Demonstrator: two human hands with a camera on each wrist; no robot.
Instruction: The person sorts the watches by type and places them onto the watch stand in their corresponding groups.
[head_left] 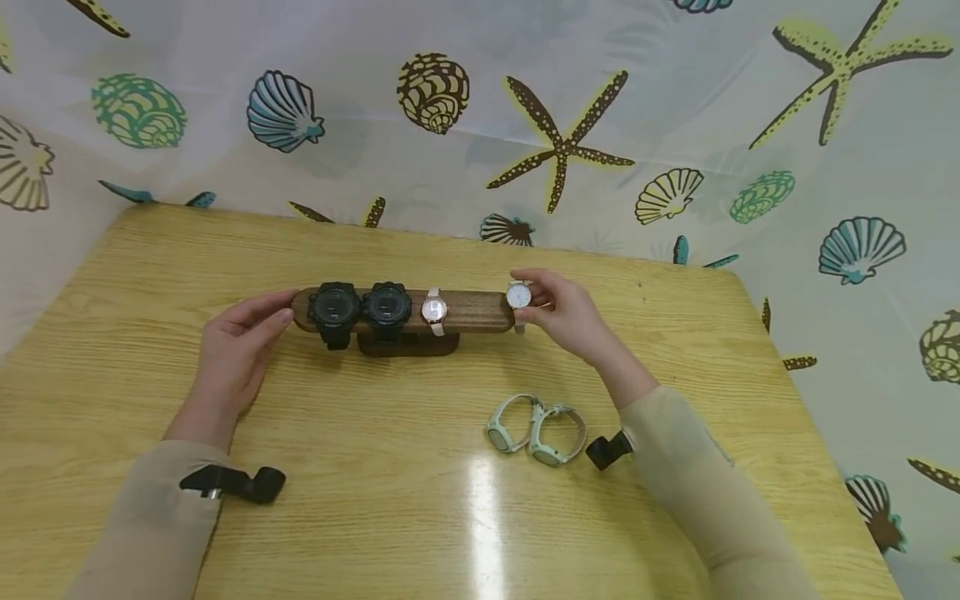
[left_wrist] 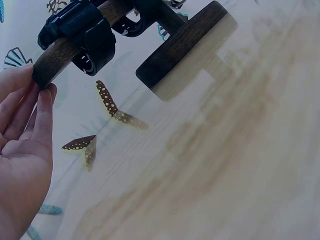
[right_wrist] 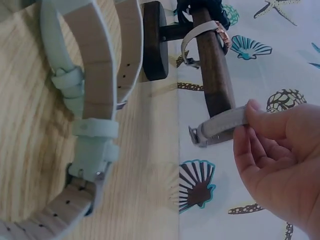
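A dark wooden watch stand (head_left: 480,313) carries two black watches (head_left: 335,307) and a small rose-gold watch (head_left: 434,309) with a pale strap. My left hand (head_left: 231,354) pinches the stand's left end between thumb and fingers, as the left wrist view also shows at the bar (left_wrist: 54,62). At the right end, my right hand (head_left: 568,318) holds a white-faced watch (head_left: 518,295) by its sides. Its light grey strap (right_wrist: 222,121) is a loop right at the bar's end in the right wrist view, with thumb and fingertips on the edge of the watch.
Two mint-green watches (head_left: 546,454) lie on their sides on the wooden table (head_left: 360,483), near my right forearm. They loom large in the right wrist view, strap (right_wrist: 95,127) closest. Behind the table hangs a cloth (head_left: 360,125) printed with shells and starfish.
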